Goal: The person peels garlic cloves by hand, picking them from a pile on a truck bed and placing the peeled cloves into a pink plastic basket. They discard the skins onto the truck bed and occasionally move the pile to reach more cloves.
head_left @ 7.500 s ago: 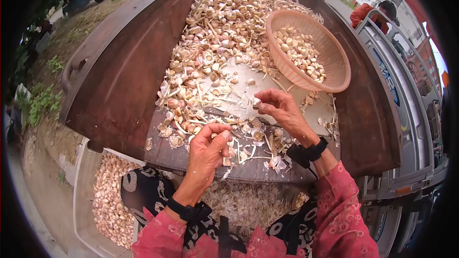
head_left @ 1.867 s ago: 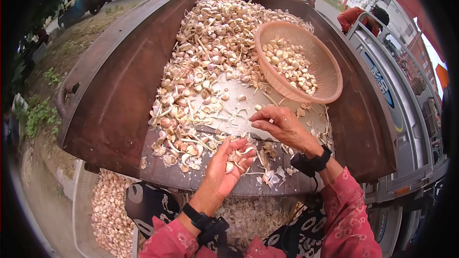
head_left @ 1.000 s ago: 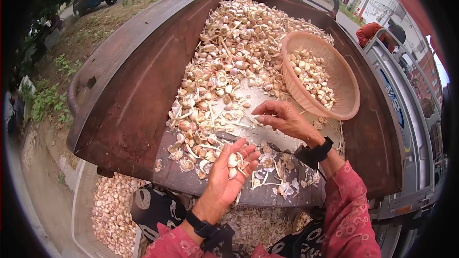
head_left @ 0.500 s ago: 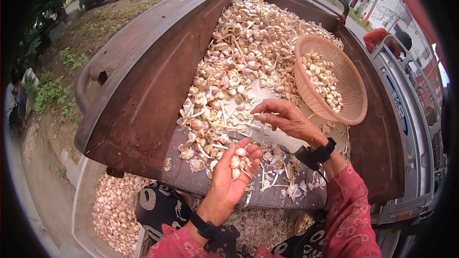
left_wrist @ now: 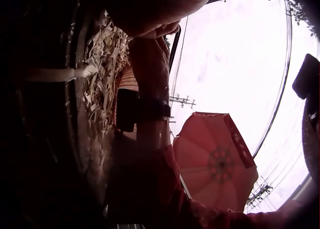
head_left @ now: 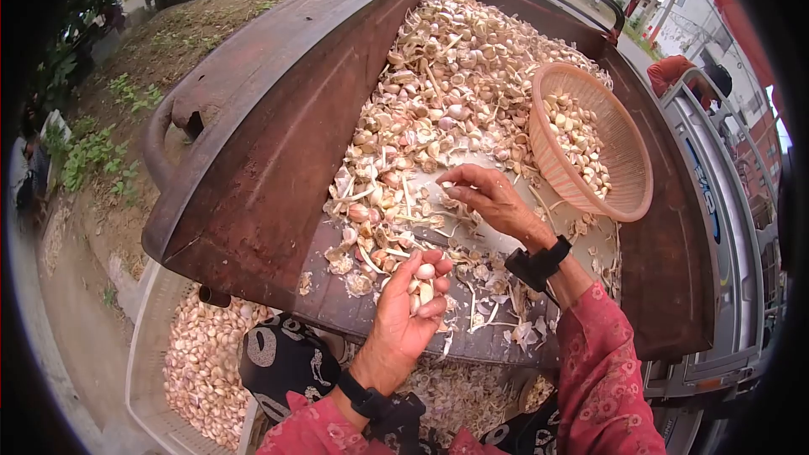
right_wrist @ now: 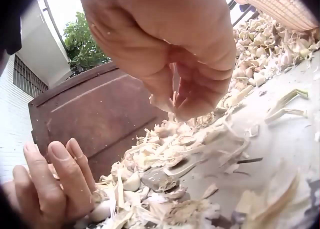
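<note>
My left hand point(head_left: 396, 324) is palm up near the front edge of the rusty metal cart bed. Its fingers curl around several peeled, pale garlic cloves point(head_left: 425, 272). Farther forward and to the right, my right hand point(head_left: 497, 202) hovers over loose skins, thumb and fingertips together on a small whitish piece point(head_left: 447, 184). From the right wrist, only a thin light sliver point(right_wrist: 175, 81) shows between thumb and finger; I cannot tell whether it is clove or skin. Garlic stalks and skins point(right_wrist: 170, 139) lie just beneath, with the left fingers point(right_wrist: 62, 176) at lower left.
A heap of unpeeled garlic point(head_left: 459, 50) fills the back of the bed. At right, a pink plastic basket point(head_left: 628, 160) leans with pale cloves inside. High rusty walls point(head_left: 261, 194) flank the bed. A white crate point(head_left: 139, 354) of cloves stands at lower left. A person point(head_left: 670, 76) bends beyond.
The left hand, earlier without visible cloves, came to hold several on its open palm; its fingers have now curled in around them. The right fingertips have closed together. The head view has turned.
</note>
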### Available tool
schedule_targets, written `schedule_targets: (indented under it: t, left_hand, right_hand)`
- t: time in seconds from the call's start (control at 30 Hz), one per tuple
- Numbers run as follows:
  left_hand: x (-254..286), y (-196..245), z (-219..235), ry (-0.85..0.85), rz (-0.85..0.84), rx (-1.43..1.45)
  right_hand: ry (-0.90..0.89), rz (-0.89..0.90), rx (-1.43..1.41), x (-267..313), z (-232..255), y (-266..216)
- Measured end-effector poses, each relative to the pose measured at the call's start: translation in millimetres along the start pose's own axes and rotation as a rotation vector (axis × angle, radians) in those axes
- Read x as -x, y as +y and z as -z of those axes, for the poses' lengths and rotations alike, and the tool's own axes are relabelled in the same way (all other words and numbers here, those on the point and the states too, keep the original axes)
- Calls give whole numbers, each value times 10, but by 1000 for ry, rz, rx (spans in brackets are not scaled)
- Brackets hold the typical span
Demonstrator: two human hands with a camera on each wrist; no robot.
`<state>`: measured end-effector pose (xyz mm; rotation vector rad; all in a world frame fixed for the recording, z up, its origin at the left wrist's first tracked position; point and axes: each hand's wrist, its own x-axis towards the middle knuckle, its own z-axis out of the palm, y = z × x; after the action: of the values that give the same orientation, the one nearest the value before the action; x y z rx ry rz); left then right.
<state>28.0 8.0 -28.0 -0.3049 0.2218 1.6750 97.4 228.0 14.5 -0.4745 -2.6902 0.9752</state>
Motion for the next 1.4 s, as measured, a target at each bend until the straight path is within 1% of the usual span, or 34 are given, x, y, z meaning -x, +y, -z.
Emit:
schedule_targets:
  t: [0.07, 0.13, 0.17, 0.2, 0.23, 0.27, 0.3, 0.33, 0.37, 0.4, 0.53, 0.63, 0.67, 0.73, 0.77, 0.87, 0.9, 0.93, 0.97, 1.0, 1.03, 1.07, 1.1, 1.13, 1.17, 1.2, 1.27, 1.3, 1.4]
  left_hand:
    - [11, -13, 10, -14, 18, -12]
    - [30, -23, 14, 5, -4, -64]
    - [57, -32, -20, 15, -2, -60]
    - [89, -64, -32, 23, 1, -59]
    - [122, -99, -37, 52, -13, -113]
    - [164, -121, -48, 81, -28, -168]
    - [251, -91, -67, -11, 12, -186]
    - [293, -131, -63, -34, 5, -225]
    - [341, -162, -50, -50, 13, -253]
    - [377, -187, -48, -70, 22, -282]
    - [506, -275, -63, -83, 68, -334]
    - [536, -285, -63, -71, 62, -352]
    - [547, -275, -66, -66, 61, -353]
    - [573, -273, -64, -65, 64, -323]
    - [585, -274, -39, -58, 67, -319]
    - [613, -222, -13, -68, 59, -321]
    - [623, -217, -53, -23, 53, -284]
    - [620, -220, -93, 17, 49, -244]
    - [606, -221, -124, 68, 32, -268]
    - [599, -209, -100, 70, 24, -264]
    - [576, -198, -58, 50, -6, -187]
    - [551, -182, -29, 27, -35, -111]
    - [543, -150, -10, 79, -37, -150]
    - [547, -118, -1, 79, -41, -151]
    - [553, -93, 9, 70, -61, -139]
    - [554, -72, 17, 60, -81, -128]
    - [555, -32, 9, 64, -102, -150]
    - [555, -11, 1, 65, -123, -171]
    - [559, 14, -20, 80, -149, -184]
  right_hand:
    - [-54, -215, -697, 253, 67, -259]
    - [-80, -214, -846, 521, 131, -633]
    - [-93, -194, -874, 657, 149, -831]
    - [-109, -132, -955, 810, 162, -1068]
    - [-109, -145, -1049, 979, 203, -1393]
    - [-170, -24, -1118, 1170, 224, -1602]
    - [-172, 290, -935, 1248, 267, -1790]
    - [-155, 307, -1047, 1396, 280, -2044]
    - [192, 382, -1235, 1619, -33, -2299]
    - [220, 697, -1265, 1608, -173, -2294]
    - [235, 757, -1148, 1722, -90, -2374]
    - [233, 828, -1026, 1738, 21, -2436]
    - [234, 827, -1031, 1722, 59, -2481]
    - [224, 720, -979, 1685, 147, -2555]
    - [225, 712, -983, 1686, 163, -2531]
    - [98, 544, -730, 1681, 244, -2351]
    - [53, 498, -644, 1626, 282, -2268]
    - [-129, 474, -485, 1477, 358, -2067]
    - [-37, 437, -279, 1409, 205, -1873]
    - [12, 385, -175, 1258, 92, -1710]
    - [52, 344, -103, 1128, -3, -1504]
    - [71, 267, -136, 1022, -69, -1273]
    - [143, 267, -62, 851, -146, -1053]
    - [159, 238, 24, 692, -218, -869]
    - [123, 221, 93, 541, -291, -707]
    - [122, 223, 91, 414, -357, -599]
    - [-30, 252, 261, 224, -484, -494]
    - [-86, 228, 238, 185, -547, -488]
    - [-100, 193, 212, 184, -567, -533]
